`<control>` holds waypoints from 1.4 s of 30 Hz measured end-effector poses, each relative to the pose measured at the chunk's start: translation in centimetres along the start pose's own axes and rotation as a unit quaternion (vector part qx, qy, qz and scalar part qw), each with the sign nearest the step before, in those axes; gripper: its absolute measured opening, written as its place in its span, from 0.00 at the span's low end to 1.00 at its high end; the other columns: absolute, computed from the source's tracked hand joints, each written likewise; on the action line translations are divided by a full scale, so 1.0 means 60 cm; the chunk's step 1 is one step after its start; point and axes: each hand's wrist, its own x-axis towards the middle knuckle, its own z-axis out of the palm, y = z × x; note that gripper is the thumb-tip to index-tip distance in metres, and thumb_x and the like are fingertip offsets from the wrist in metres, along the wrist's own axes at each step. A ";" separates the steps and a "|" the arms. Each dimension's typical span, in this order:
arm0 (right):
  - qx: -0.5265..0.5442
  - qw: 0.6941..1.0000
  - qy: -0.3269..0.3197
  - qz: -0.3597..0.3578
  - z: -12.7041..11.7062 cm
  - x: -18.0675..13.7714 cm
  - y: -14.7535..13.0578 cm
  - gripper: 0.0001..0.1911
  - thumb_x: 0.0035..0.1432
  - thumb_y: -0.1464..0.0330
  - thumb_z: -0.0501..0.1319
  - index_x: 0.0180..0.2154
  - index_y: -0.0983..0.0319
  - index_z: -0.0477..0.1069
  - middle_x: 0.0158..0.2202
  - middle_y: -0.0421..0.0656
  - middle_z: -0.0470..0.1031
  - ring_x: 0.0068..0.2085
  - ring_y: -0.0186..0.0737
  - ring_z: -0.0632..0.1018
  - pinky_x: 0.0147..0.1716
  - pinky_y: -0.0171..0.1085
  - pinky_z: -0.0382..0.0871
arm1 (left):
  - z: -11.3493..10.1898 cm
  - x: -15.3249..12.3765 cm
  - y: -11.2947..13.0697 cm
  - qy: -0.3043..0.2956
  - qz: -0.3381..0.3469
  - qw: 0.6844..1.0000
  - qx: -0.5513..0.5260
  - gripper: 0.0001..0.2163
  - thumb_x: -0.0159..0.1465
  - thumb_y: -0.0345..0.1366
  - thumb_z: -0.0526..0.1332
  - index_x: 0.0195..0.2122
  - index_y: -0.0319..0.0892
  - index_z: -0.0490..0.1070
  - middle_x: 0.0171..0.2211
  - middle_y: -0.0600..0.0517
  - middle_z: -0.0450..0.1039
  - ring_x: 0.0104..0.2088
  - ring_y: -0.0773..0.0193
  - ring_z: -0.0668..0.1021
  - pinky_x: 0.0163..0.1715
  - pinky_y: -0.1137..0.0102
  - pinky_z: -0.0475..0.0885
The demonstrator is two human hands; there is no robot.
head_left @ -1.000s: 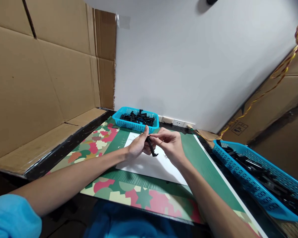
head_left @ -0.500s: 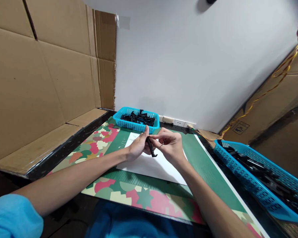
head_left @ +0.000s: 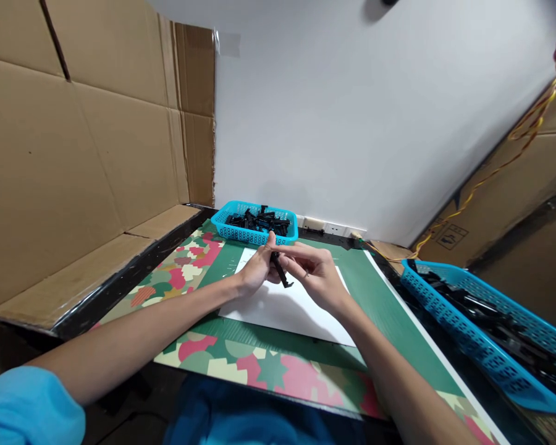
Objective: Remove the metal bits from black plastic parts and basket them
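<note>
Left hand [head_left: 254, 272] is grasping the black part [head_left: 282, 274], with paper [head_left: 278, 315] lying beneath; right hand [head_left: 322, 273], grip unclear, is now straightening its index finger across the part's upper end, suggesting adjusted handling.

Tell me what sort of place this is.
Probably a makeshift bench for handling small parts: the left hand grips a black part, a far blue basket and a larger-looking blue basket at right hold similar-looking black pieces, and cardboard screens the left side.

On the black table [head_left: 134, 276] lies a patterned mat [head_left: 250, 337] bearing white paper [head_left: 278, 314].
</note>
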 end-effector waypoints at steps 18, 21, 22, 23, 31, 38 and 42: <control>-0.277 0.958 0.036 -0.065 -0.017 0.000 0.035 0.08 0.70 0.65 0.65 0.36 0.59 0.78 0.34 0.42 0.76 0.31 0.37 0.73 0.33 0.37 0.65 | -0.023 0.014 -0.005 0.080 0.119 0.965 0.220 0.32 0.72 0.66 0.46 0.26 0.43 0.66 0.19 0.56 0.58 0.22 0.66 0.64 0.25 0.69 0.59; -0.287 0.956 0.024 -0.062 -0.036 0.003 0.047 0.09 0.70 0.65 0.65 0.36 0.59 0.78 0.34 0.43 0.77 0.30 0.37 0.72 0.33 0.37 0.65 | -0.032 0.005 0.015 0.056 0.149 0.918 0.364 0.32 0.76 0.61 0.42 0.36 0.42 0.75 0.27 0.51 0.72 0.30 0.60 0.74 0.33 0.66 0.67; -0.288 0.956 0.022 -0.059 -0.043 0.004 0.052 0.09 0.70 0.65 0.65 0.36 0.59 0.78 0.34 0.43 0.77 0.30 0.37 0.72 0.33 0.37 0.65 | -0.034 0.003 0.020 0.043 0.171 0.899 0.401 0.30 0.77 0.59 0.44 0.41 0.42 0.77 0.32 0.49 0.76 0.36 0.58 0.77 0.38 0.64 0.70; -0.288 0.956 0.019 -0.055 -0.050 0.004 0.056 0.09 0.70 0.65 0.65 0.36 0.59 0.78 0.34 0.42 0.76 0.29 0.36 0.72 0.32 0.37 0.65 | -0.037 0.002 0.024 0.029 0.197 0.880 0.431 0.26 0.77 0.57 0.47 0.47 0.43 0.77 0.38 0.48 0.78 0.41 0.55 0.78 0.43 0.62 0.71; -0.279 0.960 -0.037 -0.012 -0.075 0.002 0.070 0.09 0.68 0.64 0.65 0.34 0.60 0.79 0.33 0.43 0.76 0.31 0.38 0.73 0.32 0.38 0.64 | -0.045 0.010 0.006 -0.015 0.240 0.855 0.460 0.09 0.71 0.42 0.65 0.47 0.43 0.79 0.46 0.45 0.81 0.50 0.52 0.78 0.51 0.58 0.72; -0.240 0.968 -0.034 0.059 -0.092 0.004 0.069 0.12 0.71 0.61 0.60 0.46 0.61 0.77 0.37 0.46 0.79 0.34 0.40 0.74 0.33 0.38 0.66 | -0.051 0.009 -0.009 -0.015 0.205 0.848 0.489 0.10 0.67 0.44 0.70 0.45 0.44 0.82 0.44 0.45 0.83 0.46 0.51 0.80 0.48 0.59 0.72; -0.247 0.966 -0.033 0.064 -0.097 0.006 0.072 0.12 0.71 0.66 0.57 0.41 0.62 0.78 0.38 0.47 0.80 0.34 0.40 0.74 0.35 0.39 0.65 | -0.049 0.005 -0.010 -0.030 0.200 0.841 0.502 0.12 0.67 0.48 0.69 0.42 0.46 0.84 0.40 0.45 0.83 0.41 0.51 0.80 0.43 0.61 0.71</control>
